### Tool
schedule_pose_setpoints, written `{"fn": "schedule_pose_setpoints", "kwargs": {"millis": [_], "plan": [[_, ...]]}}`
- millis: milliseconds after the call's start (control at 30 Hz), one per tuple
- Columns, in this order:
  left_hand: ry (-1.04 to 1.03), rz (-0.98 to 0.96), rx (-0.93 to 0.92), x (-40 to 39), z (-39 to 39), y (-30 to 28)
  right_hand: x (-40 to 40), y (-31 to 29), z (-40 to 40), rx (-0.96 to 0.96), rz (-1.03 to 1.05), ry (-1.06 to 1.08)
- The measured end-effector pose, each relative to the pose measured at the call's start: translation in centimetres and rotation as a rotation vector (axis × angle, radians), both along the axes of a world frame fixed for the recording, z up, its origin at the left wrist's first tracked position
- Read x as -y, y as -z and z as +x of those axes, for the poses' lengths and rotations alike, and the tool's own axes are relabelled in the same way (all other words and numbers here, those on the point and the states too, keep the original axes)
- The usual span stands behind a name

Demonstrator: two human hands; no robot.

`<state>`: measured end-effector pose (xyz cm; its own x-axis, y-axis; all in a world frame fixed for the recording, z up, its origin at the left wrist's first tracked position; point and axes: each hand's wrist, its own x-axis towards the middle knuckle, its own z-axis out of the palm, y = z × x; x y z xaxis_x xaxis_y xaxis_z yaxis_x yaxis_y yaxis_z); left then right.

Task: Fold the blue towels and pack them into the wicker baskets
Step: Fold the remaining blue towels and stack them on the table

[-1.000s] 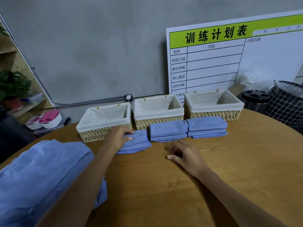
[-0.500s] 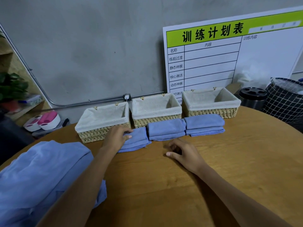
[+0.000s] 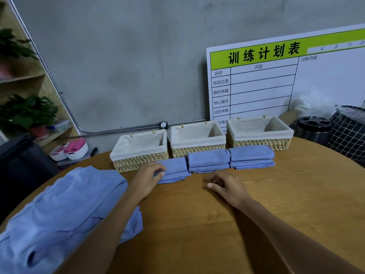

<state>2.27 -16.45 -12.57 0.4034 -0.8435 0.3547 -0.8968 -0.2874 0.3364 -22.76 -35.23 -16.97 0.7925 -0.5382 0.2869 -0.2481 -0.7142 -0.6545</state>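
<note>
Three cloth-lined wicker baskets stand in a row at the table's far edge: left basket, middle basket, right basket. All three look empty. A folded blue towel lies in front of each: left towel, middle towel, right towel. My left hand grips the left end of the left towel. My right hand rests on the wood with fingers loosely curled, holding nothing. A heap of unfolded blue towels lies at the near left under my left forearm.
The round wooden table stands against a grey wall. A white planning board leans behind the baskets. A black bin and a checked hamper stand at the right. Shelves with plants are at the left.
My left hand has closed on the end of the left towel. My right hand has barely moved. The camera has shifted slightly.
</note>
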Motion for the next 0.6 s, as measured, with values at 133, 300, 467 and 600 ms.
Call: {"fn": "schedule_pose_setpoints", "kwargs": {"millis": [133,300,467,600], "plan": [[-0.008,0.127,0.016,-2.7,-1.2,-1.3,-2.2,-1.8,-0.1,0.003,0.027,-0.035],[-0.012,0.230,0.138,-6.5,-0.6,-6.6,-6.5,-4.9,2.7,0.104,0.124,-0.113],[-0.130,0.250,0.201,-12.9,3.5,-11.2,-12.0,-7.1,8.4,0.100,0.140,-0.277],[-0.276,0.249,0.253,-16.1,5.7,-11.3,-15.4,-7.6,12.4,0.096,0.153,-0.323]]}}
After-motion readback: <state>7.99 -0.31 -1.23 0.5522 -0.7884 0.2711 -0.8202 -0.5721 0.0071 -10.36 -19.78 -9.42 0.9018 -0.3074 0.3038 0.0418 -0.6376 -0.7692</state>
